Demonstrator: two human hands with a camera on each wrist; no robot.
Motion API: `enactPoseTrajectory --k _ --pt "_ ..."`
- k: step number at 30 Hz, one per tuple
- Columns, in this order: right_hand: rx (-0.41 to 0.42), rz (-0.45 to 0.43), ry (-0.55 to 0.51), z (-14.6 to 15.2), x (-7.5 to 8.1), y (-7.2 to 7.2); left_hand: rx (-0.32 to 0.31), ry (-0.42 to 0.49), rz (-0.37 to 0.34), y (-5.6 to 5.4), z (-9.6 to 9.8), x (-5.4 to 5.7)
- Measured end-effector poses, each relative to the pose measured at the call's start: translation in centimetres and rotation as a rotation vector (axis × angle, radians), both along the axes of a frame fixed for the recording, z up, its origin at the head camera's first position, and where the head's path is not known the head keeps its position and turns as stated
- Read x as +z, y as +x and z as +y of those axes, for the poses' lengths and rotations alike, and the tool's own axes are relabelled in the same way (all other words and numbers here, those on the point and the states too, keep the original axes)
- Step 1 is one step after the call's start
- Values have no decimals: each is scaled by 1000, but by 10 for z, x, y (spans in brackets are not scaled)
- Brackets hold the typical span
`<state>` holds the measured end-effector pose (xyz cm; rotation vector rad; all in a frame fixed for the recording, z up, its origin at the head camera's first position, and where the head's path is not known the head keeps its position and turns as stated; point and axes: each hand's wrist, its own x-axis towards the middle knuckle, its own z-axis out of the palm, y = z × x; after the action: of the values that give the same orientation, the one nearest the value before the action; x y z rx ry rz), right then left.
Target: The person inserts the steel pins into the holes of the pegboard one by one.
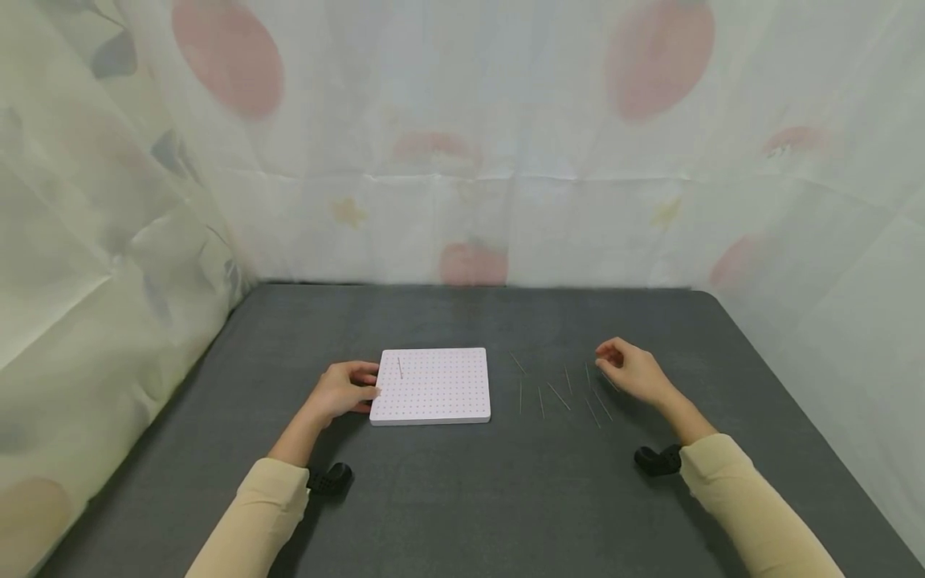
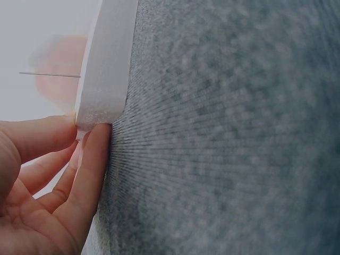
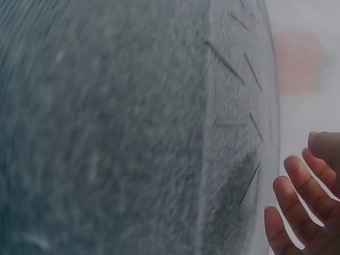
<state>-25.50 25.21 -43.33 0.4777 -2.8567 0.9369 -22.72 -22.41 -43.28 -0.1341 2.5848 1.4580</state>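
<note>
A white pegboard (image 1: 441, 393) with rows of small holes lies left of the table's middle. My left hand (image 1: 343, 392) grips its left edge, thumb at the top face and fingers along the side, as the left wrist view also shows. One thin needle (image 2: 50, 74) stands up from the board, near its far left corner in the head view. My right hand (image 1: 634, 373) is raised just over the right end of several loose needles (image 1: 558, 396). Its fingers (image 3: 297, 204) are loosely bent in the right wrist view, with nothing visible between them and the thumb.
The loose needles lie scattered at different angles on the dark grey table (image 1: 462, 498), right of the board. A patterned white curtain (image 1: 564, 225) hangs behind the table and along both sides. Each wrist wears a black camera mount (image 1: 658, 460).
</note>
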Motion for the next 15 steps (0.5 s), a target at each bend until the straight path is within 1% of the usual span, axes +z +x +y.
enactPoseTrajectory --k 6,15 --pt "-4 -35 16 9 -1 1 3 -4 -6 1 0 0" --pt "-30 -68 48 17 -4 1 -11 3 -4 2 0 2"
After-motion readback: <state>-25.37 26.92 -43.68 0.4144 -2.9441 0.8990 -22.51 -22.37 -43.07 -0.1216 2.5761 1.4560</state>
